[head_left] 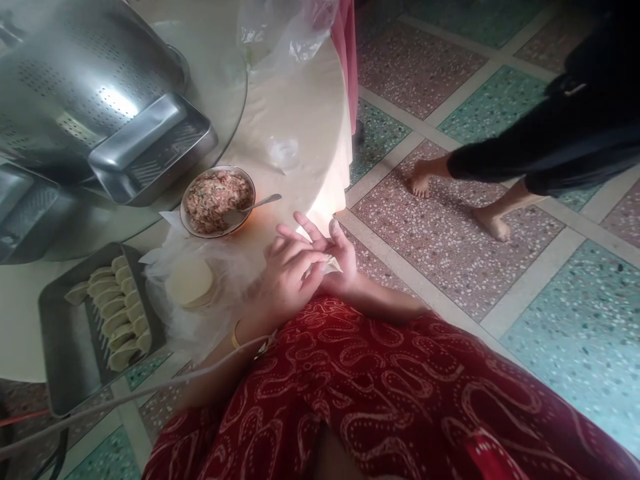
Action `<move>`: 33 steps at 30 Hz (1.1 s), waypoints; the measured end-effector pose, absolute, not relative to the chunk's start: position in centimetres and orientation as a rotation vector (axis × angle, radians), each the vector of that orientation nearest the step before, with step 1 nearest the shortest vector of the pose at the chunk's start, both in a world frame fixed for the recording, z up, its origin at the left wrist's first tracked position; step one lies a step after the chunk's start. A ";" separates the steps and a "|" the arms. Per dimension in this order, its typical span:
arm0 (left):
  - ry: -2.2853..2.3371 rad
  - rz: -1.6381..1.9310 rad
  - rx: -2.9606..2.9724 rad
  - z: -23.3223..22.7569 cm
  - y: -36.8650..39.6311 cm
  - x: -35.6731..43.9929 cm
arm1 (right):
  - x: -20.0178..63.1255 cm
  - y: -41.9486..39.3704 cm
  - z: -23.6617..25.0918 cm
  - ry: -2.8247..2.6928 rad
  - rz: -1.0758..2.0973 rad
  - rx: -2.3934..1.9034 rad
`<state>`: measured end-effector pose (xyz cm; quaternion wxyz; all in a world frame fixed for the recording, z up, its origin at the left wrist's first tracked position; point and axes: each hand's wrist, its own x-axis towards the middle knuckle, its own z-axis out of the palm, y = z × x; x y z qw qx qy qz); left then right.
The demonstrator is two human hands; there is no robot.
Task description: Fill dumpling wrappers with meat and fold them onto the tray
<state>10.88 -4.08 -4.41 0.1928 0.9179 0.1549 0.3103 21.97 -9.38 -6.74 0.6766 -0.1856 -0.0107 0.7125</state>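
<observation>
A small folded dumpling (332, 265) is held between my two hands, in front of my red patterned clothing. My left hand (295, 270), a yellow bracelet on its wrist, pinches the dumpling at its fingertips. Palm up, my right hand (344, 263) supports it from beneath, some of its fingers stretched out. Part of the dumpling is hidden by my fingers. Left of my hands, a stack of round dumpling wrappers (190, 281) lies on a clear plastic bag (175, 330). Beyond it stands a bowl (253, 193) of minced filling (215, 200) with a metal spoon (267, 199) in it.
A metal tray (75, 357) with rows of dumplings (113, 307) reaches past the table edge. Large perforated steel pots (120, 67) and a steel tray (155, 147) crowd the back left. A cable (165, 385) crosses the lower left. A barefoot person (500, 160) stands at right.
</observation>
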 end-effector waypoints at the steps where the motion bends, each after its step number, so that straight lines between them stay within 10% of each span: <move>1: 0.443 0.857 2.579 -4.4 -4.1 10.9 | 22.0 -9.4 -6.8 -0.032 1.606 -0.422; 33: 0.270 0.799 2.680 -4.6 -3.5 11.1 | 22.0 -9.7 -7.1 -0.108 1.627 -0.355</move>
